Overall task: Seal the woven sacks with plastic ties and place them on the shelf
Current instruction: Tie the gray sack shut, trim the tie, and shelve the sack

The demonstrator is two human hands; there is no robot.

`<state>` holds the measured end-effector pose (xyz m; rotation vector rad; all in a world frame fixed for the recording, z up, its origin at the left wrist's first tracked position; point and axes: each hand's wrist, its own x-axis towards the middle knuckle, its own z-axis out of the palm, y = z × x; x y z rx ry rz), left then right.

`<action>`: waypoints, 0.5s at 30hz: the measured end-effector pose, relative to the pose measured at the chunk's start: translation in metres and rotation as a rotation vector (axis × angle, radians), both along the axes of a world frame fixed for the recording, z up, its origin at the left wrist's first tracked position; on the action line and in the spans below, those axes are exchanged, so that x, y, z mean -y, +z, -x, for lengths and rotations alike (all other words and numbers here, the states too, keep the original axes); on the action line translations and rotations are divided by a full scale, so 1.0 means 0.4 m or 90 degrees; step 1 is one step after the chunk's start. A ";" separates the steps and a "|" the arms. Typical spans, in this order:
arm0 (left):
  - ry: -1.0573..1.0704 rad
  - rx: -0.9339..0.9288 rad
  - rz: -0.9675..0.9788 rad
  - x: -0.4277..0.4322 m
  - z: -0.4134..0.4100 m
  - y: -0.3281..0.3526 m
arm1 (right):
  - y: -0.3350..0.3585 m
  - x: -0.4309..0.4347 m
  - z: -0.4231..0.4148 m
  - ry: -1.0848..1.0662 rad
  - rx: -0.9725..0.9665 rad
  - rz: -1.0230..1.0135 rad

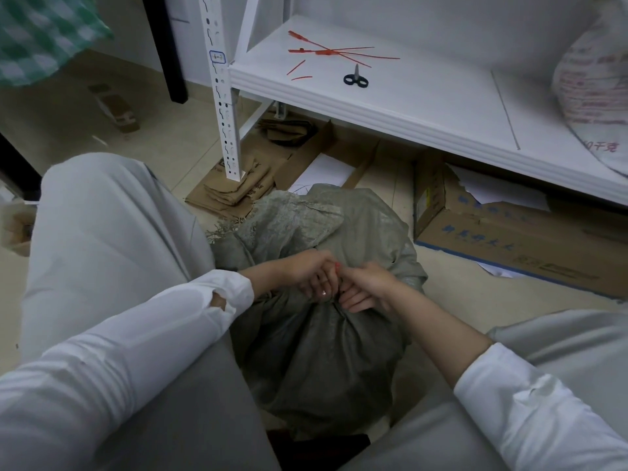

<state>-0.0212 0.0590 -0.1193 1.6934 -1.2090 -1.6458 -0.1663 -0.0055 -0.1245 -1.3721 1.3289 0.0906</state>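
Our left hand (pixel 311 273) and right hand (pixel 368 288) touch, both clamped round the gathered neck of the grey-green woven sack (pixel 323 362) on the floor between our knees. Red plastic ties (pixel 334 54) lie straight beyond on the far white metal shelf (pixel 424 107), neither hand clearly nearer.

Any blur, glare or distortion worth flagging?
Head view: soft, even light, no glare; green checked cloth blurred at top left; white sack on the shelf washed out and soft at the right edge; left hand and right hand on the grey sack look sharp.
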 end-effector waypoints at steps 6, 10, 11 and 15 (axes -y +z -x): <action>-0.002 0.247 0.307 -0.007 -0.034 -0.021 | 0.000 0.009 0.020 0.064 -0.027 -0.064; -0.178 0.336 0.400 -0.021 -0.037 -0.052 | -0.001 0.004 0.014 0.106 -0.094 -0.077; -0.208 0.361 0.380 -0.022 -0.035 -0.069 | -0.002 0.001 0.010 0.119 -0.118 -0.067; -0.268 0.454 0.303 -0.025 -0.028 -0.122 | -0.008 -0.012 -0.005 0.144 -0.163 -0.033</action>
